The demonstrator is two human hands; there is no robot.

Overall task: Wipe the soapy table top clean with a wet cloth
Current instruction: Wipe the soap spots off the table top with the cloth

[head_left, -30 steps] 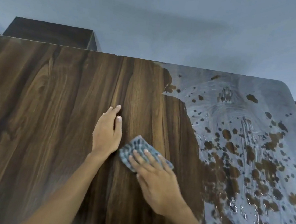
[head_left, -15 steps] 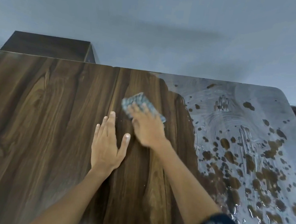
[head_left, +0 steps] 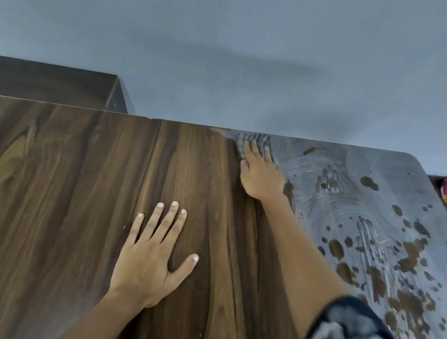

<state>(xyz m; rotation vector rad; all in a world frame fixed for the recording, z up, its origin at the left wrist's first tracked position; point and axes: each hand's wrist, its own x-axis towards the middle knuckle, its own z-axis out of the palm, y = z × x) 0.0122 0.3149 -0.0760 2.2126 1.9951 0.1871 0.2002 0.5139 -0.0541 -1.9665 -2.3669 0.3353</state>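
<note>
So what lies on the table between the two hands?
Only bare, wiped wood of the table top; the head view shows nothing between the left hand and the right hand pressing the cloth.

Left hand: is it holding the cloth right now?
No. The left hand lies flat and empty on the table top; the cloth is under the right hand.

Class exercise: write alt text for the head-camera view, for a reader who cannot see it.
A person's right hand presses a cloth flat at the far edge of a wooden table, where clean wood meets a grey soap film covering the right part. The left hand rests flat, fingers spread, on the wiped wood nearer the camera.
</note>
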